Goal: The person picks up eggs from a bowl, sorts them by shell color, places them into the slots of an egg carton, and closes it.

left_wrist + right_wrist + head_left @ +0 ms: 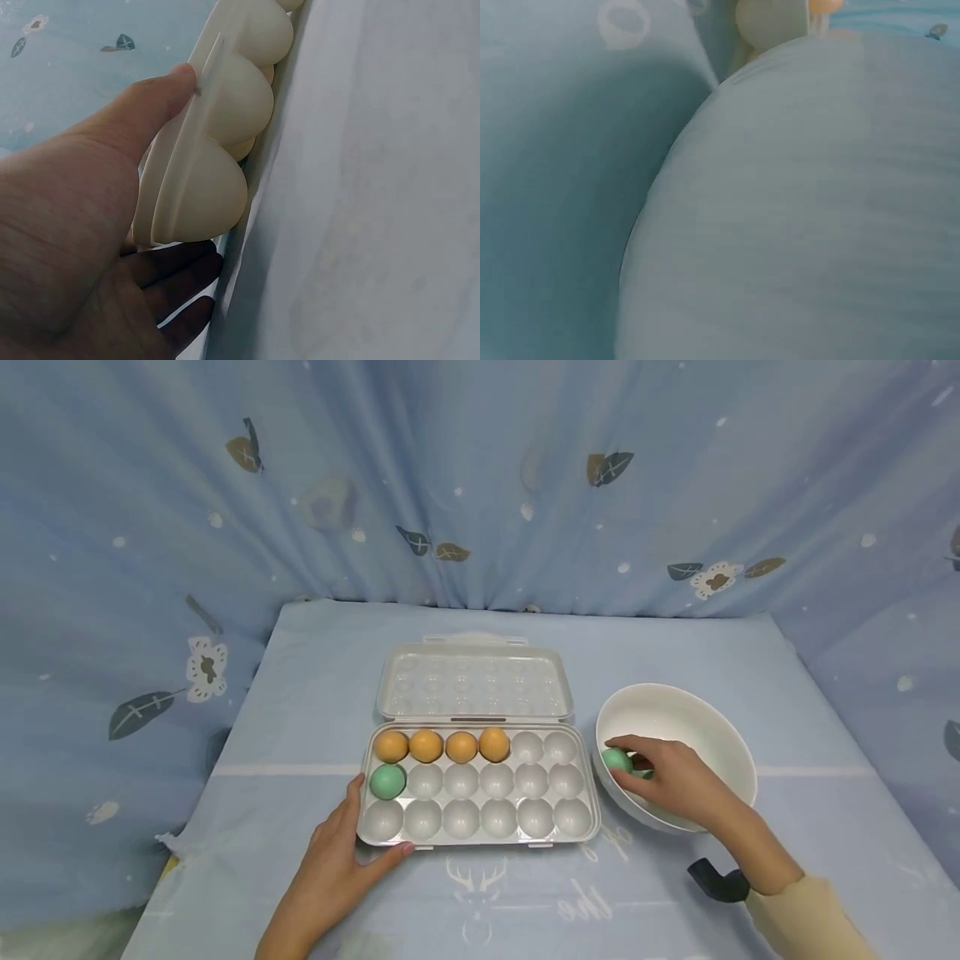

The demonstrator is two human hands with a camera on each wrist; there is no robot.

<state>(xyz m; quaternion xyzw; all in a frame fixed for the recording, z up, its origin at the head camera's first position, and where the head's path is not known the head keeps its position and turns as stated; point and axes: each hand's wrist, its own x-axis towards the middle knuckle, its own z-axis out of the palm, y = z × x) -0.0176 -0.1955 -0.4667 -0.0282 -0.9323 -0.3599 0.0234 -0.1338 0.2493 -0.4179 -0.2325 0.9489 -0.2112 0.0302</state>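
Observation:
An open white egg tray (555, 835) lies on the blue cloth with its lid (476, 682) folded back. Four orange eggs (442, 746) fill the left of its back row, and one green egg (387, 781) sits at the left of the middle row. My left hand (352, 827) holds the tray's front left corner. In the left wrist view its thumb (161, 94) presses on the tray rim (191, 142) and the fingers lie under the cups. My right hand (628, 766) reaches into the white bowl (675, 695) and grips a second green egg (615, 759).
The blue cloth covers the table (810, 727) and rises as a leaf-printed backdrop (480, 485) behind and at both sides. A black strap (718, 881) sits at my right wrist. The right wrist view is filled by the bowl's blurred outer wall (795, 210).

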